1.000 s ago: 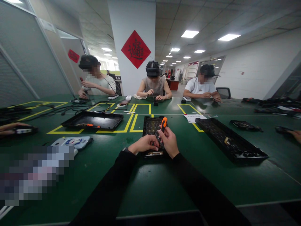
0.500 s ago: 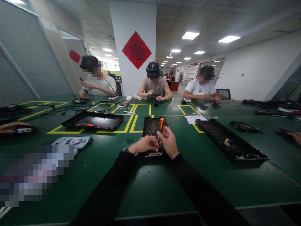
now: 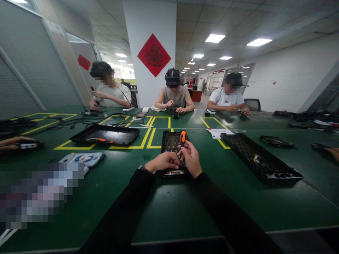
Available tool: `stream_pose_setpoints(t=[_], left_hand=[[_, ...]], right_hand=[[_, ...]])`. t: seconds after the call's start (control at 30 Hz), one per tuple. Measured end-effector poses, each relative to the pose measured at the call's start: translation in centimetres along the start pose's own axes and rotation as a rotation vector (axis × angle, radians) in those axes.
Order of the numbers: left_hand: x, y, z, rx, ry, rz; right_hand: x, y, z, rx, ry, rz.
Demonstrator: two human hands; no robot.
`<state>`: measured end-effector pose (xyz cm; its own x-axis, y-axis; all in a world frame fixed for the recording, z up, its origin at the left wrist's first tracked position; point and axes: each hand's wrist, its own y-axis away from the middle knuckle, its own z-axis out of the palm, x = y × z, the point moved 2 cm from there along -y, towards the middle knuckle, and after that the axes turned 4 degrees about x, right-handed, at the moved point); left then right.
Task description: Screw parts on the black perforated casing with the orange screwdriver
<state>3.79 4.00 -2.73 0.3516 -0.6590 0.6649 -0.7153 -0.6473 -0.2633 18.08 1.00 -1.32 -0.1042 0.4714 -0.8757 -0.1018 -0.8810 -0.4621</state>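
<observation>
as right hand [image 3: 193, 162] is gripping orange-handled tool [image 3: 183, 138] over black tray [image 3: 168, 142] on counter [image 3: 166, 211], a slip could be sending it into left hand [image 3: 162, 162]. can't tell what left grip is holding.

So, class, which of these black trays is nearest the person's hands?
The middle tray: the left hand and right hand are over it, the right holding an orange-handled tool. The left tray and right tray lie farther off.
</observation>
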Motion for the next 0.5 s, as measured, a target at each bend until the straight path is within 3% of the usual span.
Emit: stream_pose_setpoints(t=[0.5], left_hand=[[0.47,0.01,-0.14,-0.009,0.000,0.016]], right_hand=[[-0.50,0.06,0.01,-0.011,0.014,0.020]])
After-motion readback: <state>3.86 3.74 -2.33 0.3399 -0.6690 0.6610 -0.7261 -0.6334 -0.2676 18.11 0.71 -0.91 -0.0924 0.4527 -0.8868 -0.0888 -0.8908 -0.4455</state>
